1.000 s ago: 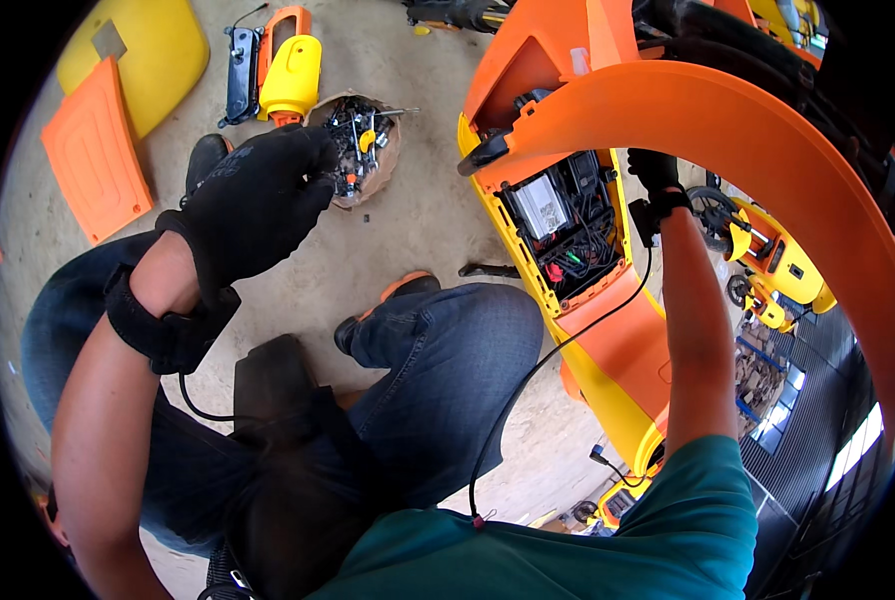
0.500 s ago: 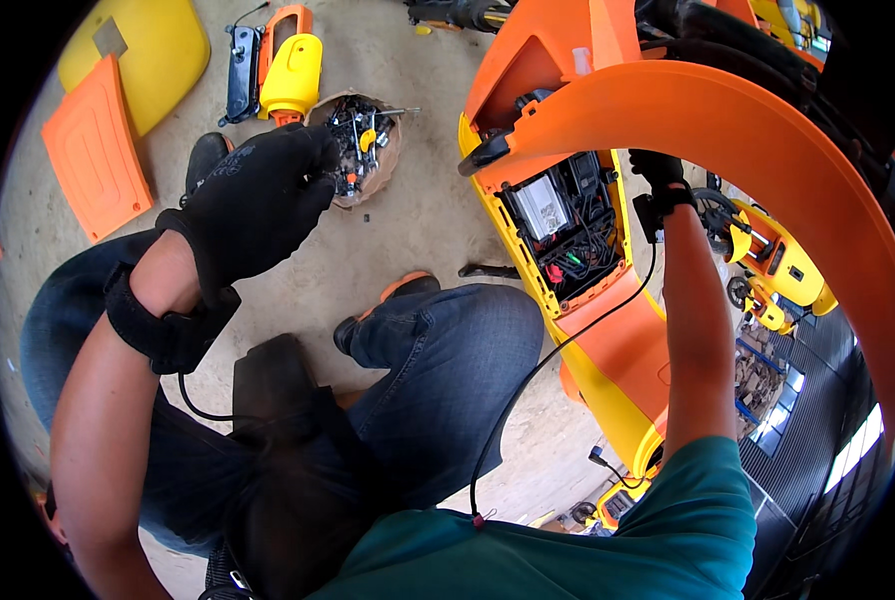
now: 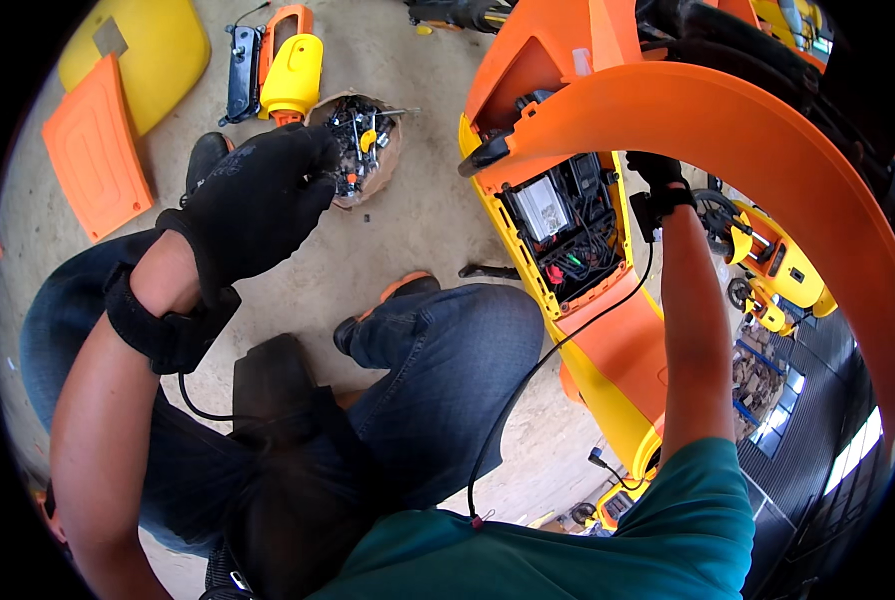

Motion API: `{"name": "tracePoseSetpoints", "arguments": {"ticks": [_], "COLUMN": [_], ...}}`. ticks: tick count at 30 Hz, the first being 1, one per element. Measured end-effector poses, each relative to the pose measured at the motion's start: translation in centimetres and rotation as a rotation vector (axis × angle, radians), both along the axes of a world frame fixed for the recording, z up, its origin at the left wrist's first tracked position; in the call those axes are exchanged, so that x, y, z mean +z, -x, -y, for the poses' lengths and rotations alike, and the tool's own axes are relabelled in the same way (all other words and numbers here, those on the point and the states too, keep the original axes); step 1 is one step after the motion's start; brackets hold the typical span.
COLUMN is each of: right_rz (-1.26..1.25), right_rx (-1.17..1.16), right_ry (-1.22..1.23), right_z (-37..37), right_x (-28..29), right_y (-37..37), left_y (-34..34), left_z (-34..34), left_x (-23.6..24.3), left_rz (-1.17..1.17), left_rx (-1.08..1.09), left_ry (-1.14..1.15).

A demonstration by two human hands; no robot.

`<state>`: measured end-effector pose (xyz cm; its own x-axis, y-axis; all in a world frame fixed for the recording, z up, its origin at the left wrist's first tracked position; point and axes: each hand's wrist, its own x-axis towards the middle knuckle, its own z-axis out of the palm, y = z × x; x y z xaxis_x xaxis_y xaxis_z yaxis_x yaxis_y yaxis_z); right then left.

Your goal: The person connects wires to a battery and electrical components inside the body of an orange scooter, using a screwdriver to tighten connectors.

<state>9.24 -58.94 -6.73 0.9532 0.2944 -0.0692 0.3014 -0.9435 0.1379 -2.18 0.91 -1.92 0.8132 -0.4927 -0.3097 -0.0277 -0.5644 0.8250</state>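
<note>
Head view: uncovered orange-yellow vehicle [image 3: 623, 350]

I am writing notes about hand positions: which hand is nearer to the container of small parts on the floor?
Left. The left hand overlaps the left edge of the container in the picture; the right hand is farther, beside the open orange-and-yellow body.
</note>
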Motion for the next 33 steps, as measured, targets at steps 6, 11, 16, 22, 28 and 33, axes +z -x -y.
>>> {"name": "tracePoseSetpoints", "arguments": {"ticks": [6,11,16,22,28,33], "right_rz": [-0.001,-0.007,-0.007,-0.007,-0.023,0.023], "right_rx": [-0.01,-0.021,-0.027,-0.036,-0.058,-0.073], "right_ry": [-0.002,-0.002,-0.006,-0.013,-0.024,-0.004], "right_z": [-0.2,-0.4,-0.5,-0.4,-0.3,0.0], "right_x": [0.0,0.2,0.4,0.5,1.0,0.0], "right_y": [0.2,0.2,0.4,0.5,0.7,1.2], "left_y": [0.0,0.0,0.0,-0.3,-0.5,-0.5], "left_z": [0.0,0.0,-0.1,0.1,-0.1,-0.1], "left_x": [0.2,-0.1,0.0,0.6,0.7,0.7], "left_rz": [-0.015,-0.006,0.162,0.003,-0.088,-0.073], "left_rx": [0.0,0.0,-0.045,-0.015,-0.026,-0.016], "left_ry": [-0.02,-0.014,-0.035,-0.02,-0.054,-0.059]}}
